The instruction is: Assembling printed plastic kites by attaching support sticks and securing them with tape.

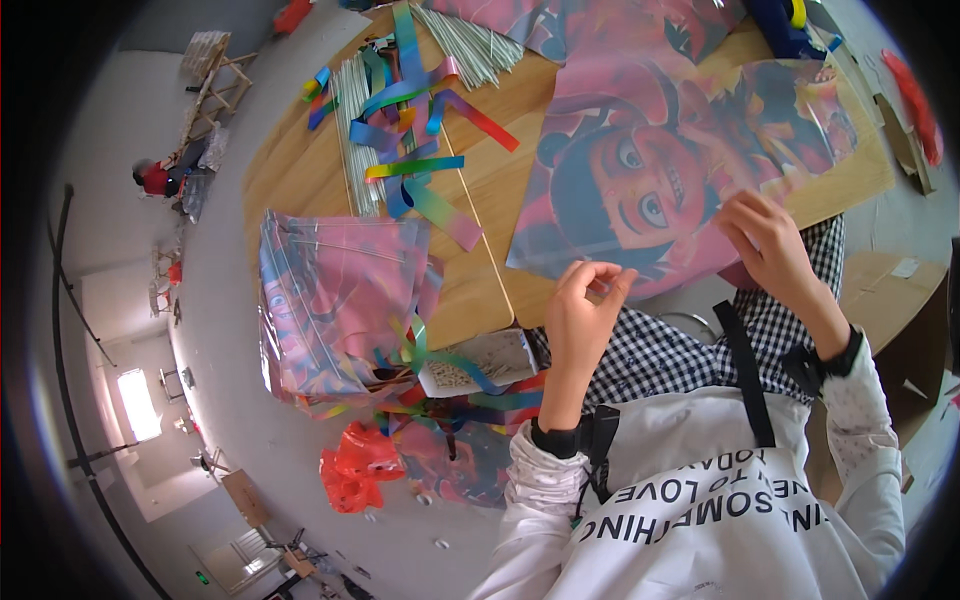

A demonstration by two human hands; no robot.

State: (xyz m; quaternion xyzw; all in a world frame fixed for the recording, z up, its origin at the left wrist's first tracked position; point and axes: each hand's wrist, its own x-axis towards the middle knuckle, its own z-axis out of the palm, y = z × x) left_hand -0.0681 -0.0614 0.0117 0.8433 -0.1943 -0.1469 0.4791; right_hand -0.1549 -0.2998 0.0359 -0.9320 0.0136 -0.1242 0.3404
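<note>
A thin, shiny plastic sheet (pixel 590 130) printed with a big-eyed cartoon face in pink and blue lies spread over the wooden table, its near edge hanging toward my lap. My left hand (pixel 585 305) is over that near edge, thumb and forefinger closed in a pinch. Farther right, my right hand (pixel 768 240) pinches too, its fingertips above the print. Whatever is between the fingertips of either hand is too small to make out.
Shiny rainbow ribbons (pixel 400 110) lie across bundles of thin pale sticks (pixel 355 130) on the wooden table (pixel 480 180). Folded printed sheets (pixel 340 300) overhang its left edge. Beside my left arm is a white box (pixel 480 365) of small pale bits. A red plastic bag (pixel 360 465) lies below.
</note>
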